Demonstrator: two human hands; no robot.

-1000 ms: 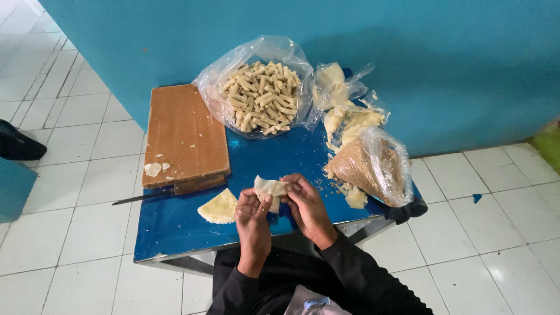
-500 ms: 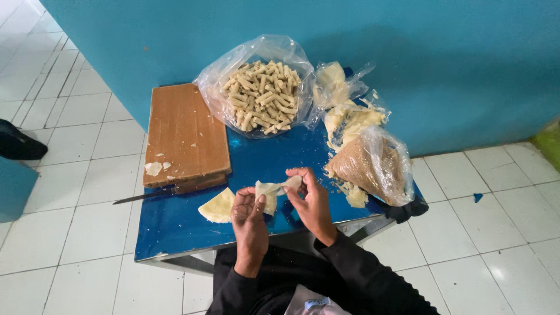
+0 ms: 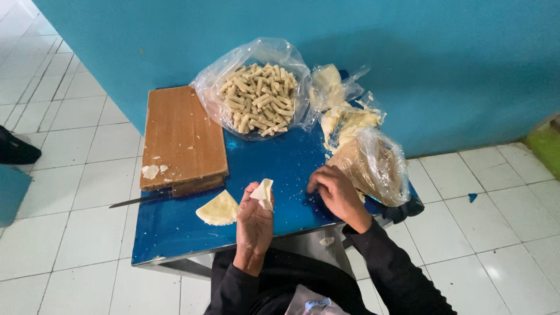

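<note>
My left hand (image 3: 254, 220) holds a small folded piece of pale dough wrapper (image 3: 263, 192) above the blue table (image 3: 175, 239). A stack of cut wrapper pieces (image 3: 218, 210) lies on the table just left of that hand. My right hand (image 3: 332, 189) is out to the right, fingers curled, resting on the table beside a clear bag of brownish filling (image 3: 373, 163); whether it pinches anything is hidden.
A wooden cutting board (image 3: 182, 137) lies at the table's left, with a knife (image 3: 143, 200) along its near edge. A plastic-lined bowl of rolled pastry sticks (image 3: 256, 96) stands at the back. Bags of wrapper scraps (image 3: 344, 114) lie behind the filling. A teal wall rises behind.
My hands were together on the wrapper; the right hand has let go and moved right to the filling bag. The left hand keeps the wrapper.
</note>
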